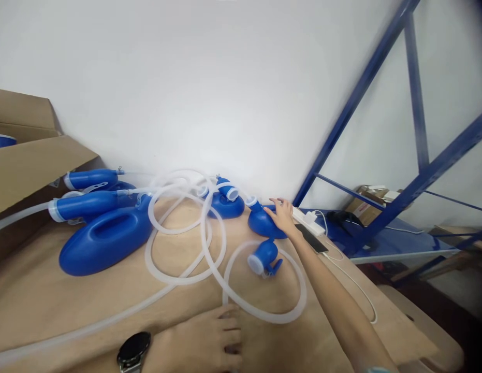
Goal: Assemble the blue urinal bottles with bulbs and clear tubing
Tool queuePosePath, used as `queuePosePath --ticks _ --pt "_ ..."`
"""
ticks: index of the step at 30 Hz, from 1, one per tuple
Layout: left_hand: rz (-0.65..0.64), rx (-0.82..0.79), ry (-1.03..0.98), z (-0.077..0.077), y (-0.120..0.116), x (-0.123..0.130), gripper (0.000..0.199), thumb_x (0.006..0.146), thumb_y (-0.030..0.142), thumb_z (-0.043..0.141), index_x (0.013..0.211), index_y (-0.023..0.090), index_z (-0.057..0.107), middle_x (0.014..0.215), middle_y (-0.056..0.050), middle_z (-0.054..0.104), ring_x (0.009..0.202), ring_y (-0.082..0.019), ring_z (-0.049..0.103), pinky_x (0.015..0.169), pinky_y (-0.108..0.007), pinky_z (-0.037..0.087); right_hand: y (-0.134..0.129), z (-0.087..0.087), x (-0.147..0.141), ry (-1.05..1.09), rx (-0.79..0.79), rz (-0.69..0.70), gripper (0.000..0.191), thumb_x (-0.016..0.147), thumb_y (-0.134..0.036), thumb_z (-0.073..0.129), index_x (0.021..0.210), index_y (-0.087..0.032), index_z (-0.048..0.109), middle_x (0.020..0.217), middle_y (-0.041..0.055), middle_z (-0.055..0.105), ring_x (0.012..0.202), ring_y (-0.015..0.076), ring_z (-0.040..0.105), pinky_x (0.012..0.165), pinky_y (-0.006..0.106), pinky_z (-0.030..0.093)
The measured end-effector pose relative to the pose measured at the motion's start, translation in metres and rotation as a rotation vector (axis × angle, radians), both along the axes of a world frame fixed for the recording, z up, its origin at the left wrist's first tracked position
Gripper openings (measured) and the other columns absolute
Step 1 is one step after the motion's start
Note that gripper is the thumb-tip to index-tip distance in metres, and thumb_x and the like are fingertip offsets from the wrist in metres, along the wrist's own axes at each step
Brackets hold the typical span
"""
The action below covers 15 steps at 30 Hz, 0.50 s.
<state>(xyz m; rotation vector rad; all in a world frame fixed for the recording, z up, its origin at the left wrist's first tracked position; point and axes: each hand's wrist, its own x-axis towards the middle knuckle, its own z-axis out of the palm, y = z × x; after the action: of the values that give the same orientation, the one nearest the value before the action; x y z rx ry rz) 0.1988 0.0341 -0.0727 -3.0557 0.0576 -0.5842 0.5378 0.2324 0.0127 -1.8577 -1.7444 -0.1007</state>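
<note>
Here, right hand (284, 215), loosely open, touches blue bottle (261, 225).

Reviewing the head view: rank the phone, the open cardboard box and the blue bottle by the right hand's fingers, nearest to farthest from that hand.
1. Blue bottle, at the right hand's fingers
2. Phone, just right
3. Cardboard box, far left

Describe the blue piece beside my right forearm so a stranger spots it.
On the wooden table, find the right forearm reaching toward the wall. Just left of it, in front of a blue bottle, lies a small blue piece with a whitish round end. Unlike that bottle, it's ringed by translucent tube.
</note>
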Motion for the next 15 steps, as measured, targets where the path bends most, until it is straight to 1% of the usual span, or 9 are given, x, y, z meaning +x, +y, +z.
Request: queuePosePath --ticks 1,2,4,6,8,10,11,13,15 --pt "-0.007 0.039 -0.034 -0.001 -0.003 0.002 0.01 0.1 0.032 0.069 0.096 0.023 0.066 0.089 0.002 0.068 0.085 -0.016 0.062 0.101 -0.033 0.049 -0.014 0.001 -0.005 -0.031 0.003 0.03 0.05 0.1 -0.048 0.056 0.141 -0.02 0.063 0.146 0.02 0.055 0.14 0.0377 0.048 0.119 0.056 0.035" --pt "-0.014 0.07 -0.06 -0.002 -0.005 0.003 0.01 0.1 0.028 0.07 0.092 0.023 0.066 0.082 0.003 0.065 0.078 -0.015 0.059 0.087 -0.03 0.051 -0.031 0.001 -0.011 -0.058 -0.004 0.069 0.049 0.101 -0.048 0.055 0.141 -0.021 0.063 0.141 0.0184 0.058 0.135 0.0355 0.052 0.116 0.052 0.04" --pt "-0.017 0.106 -0.079 -0.002 -0.01 0.004 0.012 0.097 0.026 0.074 0.088 0.022 0.066 0.079 0.004 0.063 0.073 -0.014 0.055 0.068 -0.029 0.047 -0.069 -0.005 -0.022 -0.11 -0.056 0.142 0.044 0.104 -0.052 0.051 0.135 -0.026 0.068 0.124 0.0129 0.067 0.12 0.0315 0.063 0.109 0.046 0.047" --pt "-0.032 0.12 -0.069 0.001 -0.014 0.003 0.007 0.097 0.026 0.074 0.095 0.022 0.069 0.082 0.003 0.064 0.073 -0.014 0.055 0.064 -0.029 0.044 -0.106 -0.017 -0.031 -0.226 -0.18 0.157 0.05 0.105 -0.058 0.046 0.143 -0.031 0.063 0.118 0.0132 0.068 0.109 0.0331 0.067 0.099 0.049 0.052" --pt "-0.041 0.104 -0.075 0.004 -0.016 0.002 0.011 0.1 0.024 0.07 0.111 0.023 0.069 0.083 0.002 0.064 0.073 -0.014 0.055 0.067 -0.031 0.044 -0.133 -0.029 -0.037 -0.335 -0.307 0.124 0.052 0.104 -0.061 0.048 0.148 -0.037 0.06 0.127 0.016 0.066 0.101 0.0347 0.07 0.087 0.05 0.056" --pt "-0.035 0.073 -0.073 0.008 -0.017 0.001 0.022 0.102 0.021 0.064 0.125 0.024 0.064 0.084 0.001 0.064 0.073 -0.016 0.054 0.072 -0.033 0.044 -0.145 -0.037 -0.04 -0.354 -0.364 0.176 0.043 0.103 -0.055 0.054 0.142 -0.041 0.063 0.132 0.0147 0.066 0.097 0.0324 0.07 0.08 0.046 0.057" --pt "-0.019 0.058 -0.051 0.009 -0.018 0.001 0.024 0.103 0.023 0.064 0.126 0.024 0.063 0.085 0.0 0.064 0.072 -0.017 0.054 0.073 -0.034 0.044 -0.146 -0.039 -0.042 -0.332 -0.364 0.222 0.036 0.102 -0.05 0.057 0.136 -0.04 0.065 0.13 0.0125 0.067 0.096 0.0301 0.07 0.078 0.042 0.057" --pt "0.014 0.042 0.012 0.012 -0.018 0.002 0.028 0.102 0.036 0.065 0.128 0.028 0.061 0.087 -0.001 0.063 0.07 -0.018 0.053 0.07 -0.035 0.044 -0.142 -0.038 -0.045 -0.282 -0.35 0.267 0.028 0.103 -0.048 0.057 0.126 -0.036 0.066 0.118 0.01 0.07 0.093 0.0275 0.071 0.076 0.039 0.056" --pt "0.042 0.038 0.06 0.017 -0.018 0.002 0.041 0.1 0.054 0.064 0.136 0.034 0.058 0.089 -0.001 0.063 0.07 -0.02 0.055 0.063 -0.034 0.041 -0.136 -0.035 -0.052 -0.223 -0.355 0.218 0.035 0.099 -0.054 0.062 0.123 -0.028 0.064 0.11 0.0116 0.069 0.093 0.0306 0.071 0.077 0.042 0.057"
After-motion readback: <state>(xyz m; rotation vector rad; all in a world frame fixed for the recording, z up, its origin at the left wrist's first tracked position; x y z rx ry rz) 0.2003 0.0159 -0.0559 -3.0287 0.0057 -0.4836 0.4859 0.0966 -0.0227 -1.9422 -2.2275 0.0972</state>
